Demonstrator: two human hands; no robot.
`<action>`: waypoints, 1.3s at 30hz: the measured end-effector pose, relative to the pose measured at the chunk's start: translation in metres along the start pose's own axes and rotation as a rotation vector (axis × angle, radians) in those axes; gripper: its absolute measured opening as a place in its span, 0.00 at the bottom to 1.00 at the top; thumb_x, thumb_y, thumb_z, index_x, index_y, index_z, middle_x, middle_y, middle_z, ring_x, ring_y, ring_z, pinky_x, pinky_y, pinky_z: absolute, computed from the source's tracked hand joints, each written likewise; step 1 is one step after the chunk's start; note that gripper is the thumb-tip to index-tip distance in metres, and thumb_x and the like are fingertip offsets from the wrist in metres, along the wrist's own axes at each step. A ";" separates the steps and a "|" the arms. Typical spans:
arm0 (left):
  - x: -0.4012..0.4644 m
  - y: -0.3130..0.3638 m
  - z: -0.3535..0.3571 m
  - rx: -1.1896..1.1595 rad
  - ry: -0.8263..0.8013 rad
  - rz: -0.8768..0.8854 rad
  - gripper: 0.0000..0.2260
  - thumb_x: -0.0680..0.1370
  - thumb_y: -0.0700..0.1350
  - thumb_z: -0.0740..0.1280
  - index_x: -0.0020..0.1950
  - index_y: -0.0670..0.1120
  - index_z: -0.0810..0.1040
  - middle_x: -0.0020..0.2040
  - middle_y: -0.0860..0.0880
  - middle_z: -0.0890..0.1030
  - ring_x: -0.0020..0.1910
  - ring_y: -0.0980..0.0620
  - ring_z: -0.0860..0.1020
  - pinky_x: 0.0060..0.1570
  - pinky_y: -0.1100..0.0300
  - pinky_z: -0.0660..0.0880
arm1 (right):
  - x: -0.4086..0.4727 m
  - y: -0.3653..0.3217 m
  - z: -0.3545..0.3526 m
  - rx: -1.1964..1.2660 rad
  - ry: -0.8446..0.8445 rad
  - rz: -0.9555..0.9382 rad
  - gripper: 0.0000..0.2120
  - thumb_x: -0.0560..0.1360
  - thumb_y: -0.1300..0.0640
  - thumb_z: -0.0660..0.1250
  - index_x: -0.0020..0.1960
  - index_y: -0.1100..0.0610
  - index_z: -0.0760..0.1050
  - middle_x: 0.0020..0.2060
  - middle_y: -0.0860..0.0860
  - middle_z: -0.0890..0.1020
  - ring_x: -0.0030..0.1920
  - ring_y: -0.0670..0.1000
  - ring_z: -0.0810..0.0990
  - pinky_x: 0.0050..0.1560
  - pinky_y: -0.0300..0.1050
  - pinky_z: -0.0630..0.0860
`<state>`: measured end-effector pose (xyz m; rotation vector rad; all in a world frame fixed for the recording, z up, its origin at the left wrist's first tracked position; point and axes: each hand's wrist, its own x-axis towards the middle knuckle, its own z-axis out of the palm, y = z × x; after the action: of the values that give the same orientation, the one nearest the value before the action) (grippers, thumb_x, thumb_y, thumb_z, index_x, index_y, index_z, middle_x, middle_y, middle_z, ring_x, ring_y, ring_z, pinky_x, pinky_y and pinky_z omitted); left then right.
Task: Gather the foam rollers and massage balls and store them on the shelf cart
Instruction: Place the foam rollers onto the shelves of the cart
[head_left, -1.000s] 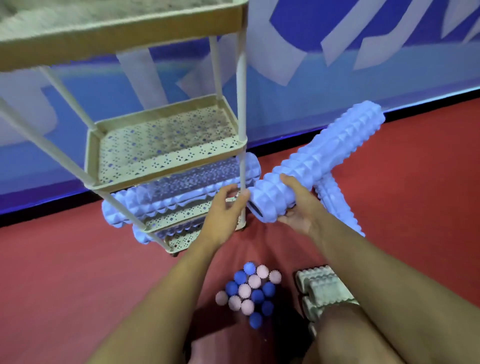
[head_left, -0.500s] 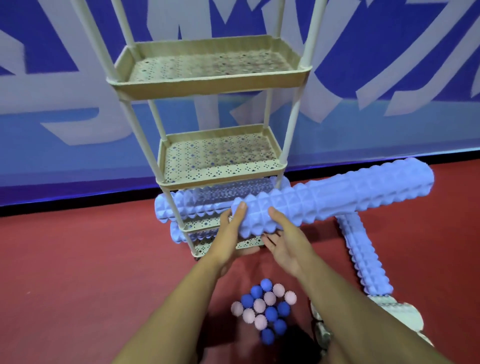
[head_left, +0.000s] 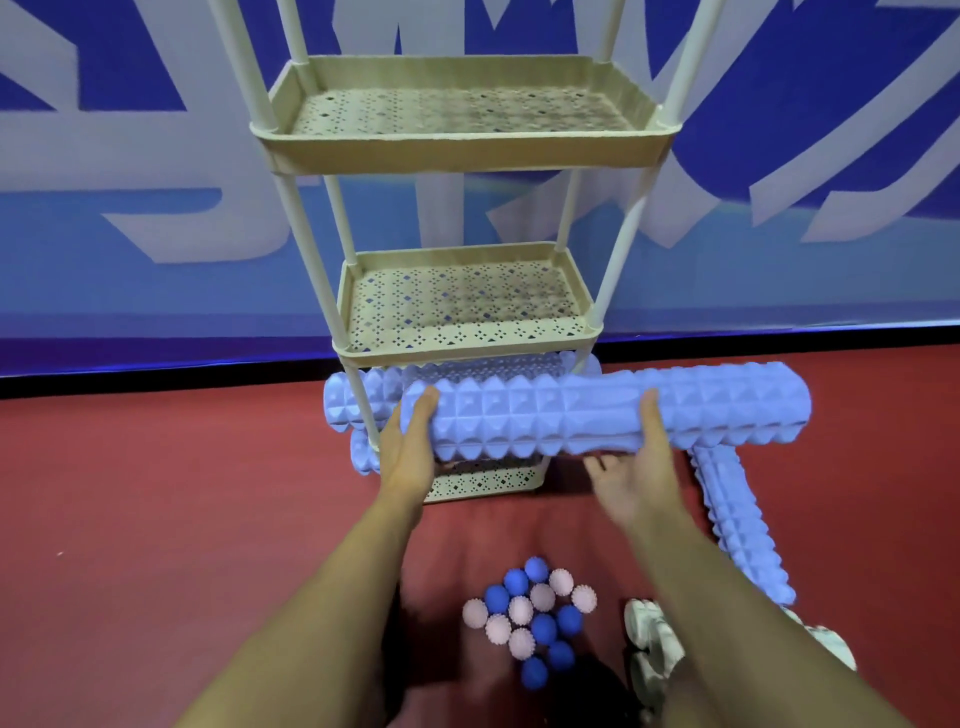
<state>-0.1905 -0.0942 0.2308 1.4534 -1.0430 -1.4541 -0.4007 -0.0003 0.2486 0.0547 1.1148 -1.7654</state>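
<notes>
Blue foam roller (head_left: 613, 415) lies level across both hands, left hand (head_left: 410, 452) and right hand (head_left: 631, 475) cradling it.

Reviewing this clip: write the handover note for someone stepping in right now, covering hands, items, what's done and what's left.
Left hand and right hand hold one blue foam roller level in front of the shelf cart.
Done: two rollers lie on the bottom tier.
Left: place the held roller; one more roller lies on the floor at right; the massage balls sit clustered on the floor. Middle and upper tiers hold nothing.
</notes>
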 end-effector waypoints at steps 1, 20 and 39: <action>0.003 -0.001 -0.006 -0.003 -0.005 -0.020 0.17 0.79 0.60 0.66 0.59 0.51 0.83 0.54 0.50 0.86 0.55 0.49 0.83 0.53 0.54 0.78 | 0.002 -0.009 -0.011 0.000 0.026 -0.016 0.44 0.63 0.35 0.79 0.72 0.53 0.75 0.66 0.52 0.81 0.65 0.54 0.81 0.70 0.55 0.73; 0.042 -0.022 -0.021 -0.099 -0.092 -0.326 0.12 0.84 0.49 0.60 0.63 0.46 0.76 0.57 0.47 0.76 0.45 0.50 0.77 0.54 0.54 0.73 | 0.014 -0.029 -0.061 -0.034 0.257 0.028 0.21 0.76 0.37 0.66 0.57 0.53 0.80 0.49 0.55 0.82 0.48 0.54 0.81 0.57 0.59 0.79; 0.063 -0.037 -0.019 0.051 0.302 0.070 0.30 0.81 0.38 0.66 0.81 0.50 0.59 0.73 0.52 0.68 0.64 0.62 0.73 0.57 0.72 0.69 | 0.036 0.025 -0.015 0.162 0.259 -0.093 0.29 0.73 0.38 0.73 0.67 0.55 0.78 0.59 0.52 0.85 0.57 0.55 0.85 0.59 0.60 0.81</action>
<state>-0.1721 -0.1414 0.1755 1.5976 -0.9372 -1.1230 -0.4065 -0.0174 0.2061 0.3431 1.1696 -1.9701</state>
